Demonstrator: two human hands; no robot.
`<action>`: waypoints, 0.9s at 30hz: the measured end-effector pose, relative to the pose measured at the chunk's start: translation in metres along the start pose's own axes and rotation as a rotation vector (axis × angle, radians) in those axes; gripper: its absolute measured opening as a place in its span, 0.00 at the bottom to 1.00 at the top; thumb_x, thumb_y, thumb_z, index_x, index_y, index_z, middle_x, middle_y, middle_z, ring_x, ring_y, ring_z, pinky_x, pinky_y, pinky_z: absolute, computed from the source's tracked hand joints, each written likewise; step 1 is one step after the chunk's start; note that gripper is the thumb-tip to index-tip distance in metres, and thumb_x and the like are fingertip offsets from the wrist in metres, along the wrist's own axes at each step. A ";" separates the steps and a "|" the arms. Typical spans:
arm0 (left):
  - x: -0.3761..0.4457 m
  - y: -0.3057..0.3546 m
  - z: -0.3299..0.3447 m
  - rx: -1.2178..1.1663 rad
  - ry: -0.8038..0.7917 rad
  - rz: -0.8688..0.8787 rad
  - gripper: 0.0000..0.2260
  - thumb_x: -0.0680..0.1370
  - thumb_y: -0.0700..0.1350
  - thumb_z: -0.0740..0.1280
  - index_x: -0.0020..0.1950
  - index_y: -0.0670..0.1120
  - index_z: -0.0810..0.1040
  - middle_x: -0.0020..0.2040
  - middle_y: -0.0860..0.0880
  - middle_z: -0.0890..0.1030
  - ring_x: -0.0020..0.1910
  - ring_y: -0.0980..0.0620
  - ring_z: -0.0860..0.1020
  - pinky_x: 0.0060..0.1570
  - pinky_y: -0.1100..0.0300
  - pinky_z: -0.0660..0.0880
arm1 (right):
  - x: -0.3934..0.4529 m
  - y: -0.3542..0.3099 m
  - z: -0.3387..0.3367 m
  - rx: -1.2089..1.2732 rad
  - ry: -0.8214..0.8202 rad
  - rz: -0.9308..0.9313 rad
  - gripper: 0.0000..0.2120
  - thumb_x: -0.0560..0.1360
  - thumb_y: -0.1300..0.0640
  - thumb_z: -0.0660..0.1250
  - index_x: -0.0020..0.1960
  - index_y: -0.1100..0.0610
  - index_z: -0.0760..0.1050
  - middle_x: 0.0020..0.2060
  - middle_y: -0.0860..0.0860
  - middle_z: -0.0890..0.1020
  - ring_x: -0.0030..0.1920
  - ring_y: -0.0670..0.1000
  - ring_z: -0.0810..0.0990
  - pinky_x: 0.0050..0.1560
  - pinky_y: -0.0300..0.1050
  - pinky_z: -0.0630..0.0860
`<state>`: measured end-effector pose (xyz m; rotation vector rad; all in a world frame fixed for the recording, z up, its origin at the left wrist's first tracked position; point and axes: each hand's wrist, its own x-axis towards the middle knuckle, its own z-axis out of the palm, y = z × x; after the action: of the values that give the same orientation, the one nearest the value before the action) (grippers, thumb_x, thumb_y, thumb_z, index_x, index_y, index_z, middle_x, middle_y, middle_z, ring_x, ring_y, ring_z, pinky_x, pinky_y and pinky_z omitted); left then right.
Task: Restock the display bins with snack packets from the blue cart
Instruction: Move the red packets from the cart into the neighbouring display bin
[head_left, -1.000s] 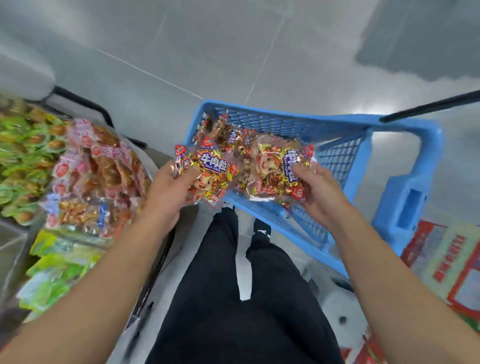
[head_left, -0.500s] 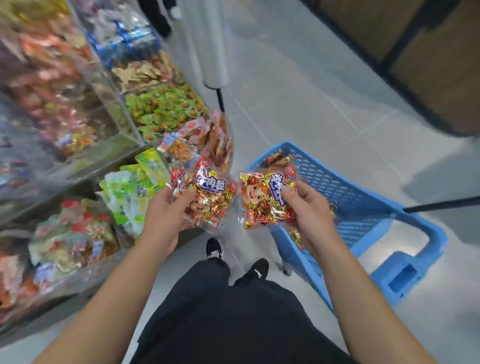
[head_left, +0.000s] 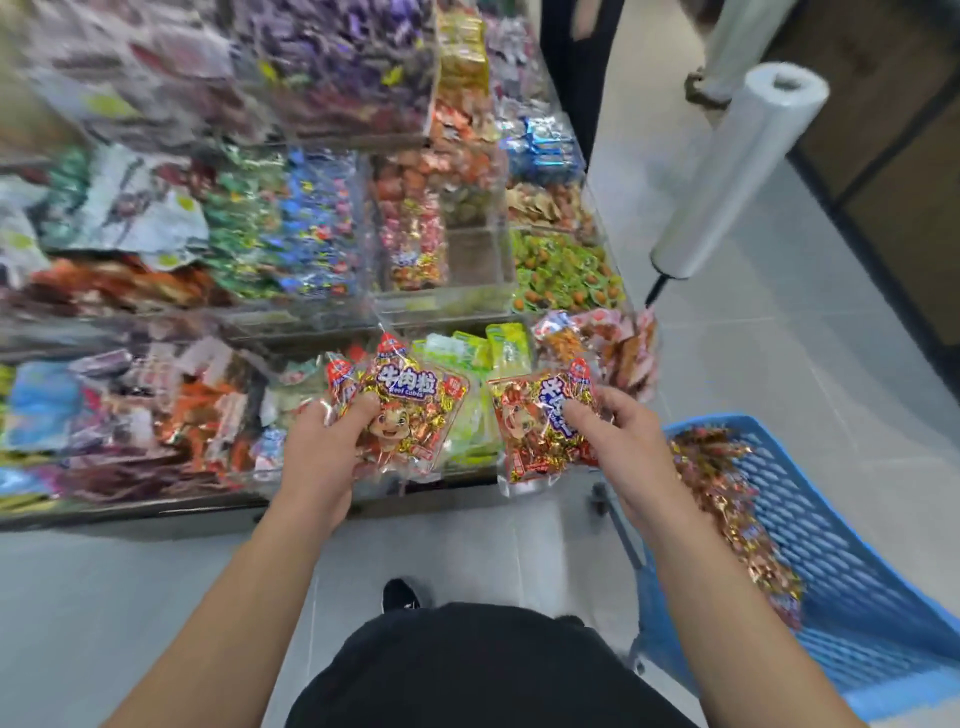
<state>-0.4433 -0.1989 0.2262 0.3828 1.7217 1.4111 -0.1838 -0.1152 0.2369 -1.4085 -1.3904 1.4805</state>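
Observation:
My left hand grips a clear beef-cube snack packet with a cartoon face and gold-wrapped pieces, held in front of the lowest row of display bins. A second packet of the same kind is gripped in my right hand, just left of the blue cart. More of these packets lie inside the cart at the right. Both packets hang above the floor, close to the bin fronts.
Tiered clear bins hold many coloured snacks, among them green packets and light-green packets. A roll of plastic bags on a black stand rises at the right. Grey tiled floor lies beyond. My shoe is below.
My view has swung left from the cart toward the bins. Both hands carried their packets away from the cart and closer to the bottom bins.

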 end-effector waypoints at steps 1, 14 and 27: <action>0.008 0.005 -0.015 -0.009 0.005 0.004 0.06 0.80 0.46 0.69 0.54 0.46 0.77 0.42 0.49 0.85 0.36 0.52 0.83 0.35 0.57 0.75 | 0.003 -0.005 0.015 -0.013 -0.004 0.000 0.10 0.67 0.44 0.71 0.48 0.40 0.83 0.44 0.45 0.87 0.46 0.47 0.84 0.53 0.50 0.79; 0.102 0.071 -0.112 -0.061 0.044 -0.006 0.04 0.79 0.51 0.71 0.54 0.57 0.81 0.51 0.57 0.84 0.48 0.57 0.82 0.29 0.63 0.77 | 0.070 -0.075 0.132 -0.235 0.015 -0.105 0.13 0.73 0.48 0.70 0.45 0.59 0.78 0.31 0.52 0.73 0.30 0.46 0.68 0.36 0.45 0.68; 0.185 0.098 -0.071 -0.039 0.142 -0.062 0.25 0.75 0.58 0.72 0.69 0.52 0.75 0.63 0.53 0.81 0.58 0.51 0.79 0.51 0.47 0.79 | 0.248 -0.104 0.134 -0.357 -0.006 -0.177 0.03 0.79 0.50 0.68 0.47 0.44 0.75 0.46 0.54 0.83 0.32 0.45 0.81 0.29 0.40 0.77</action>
<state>-0.6331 -0.0853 0.2385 0.2099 1.8001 1.4540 -0.3838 0.1088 0.2524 -1.4450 -1.7994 1.1641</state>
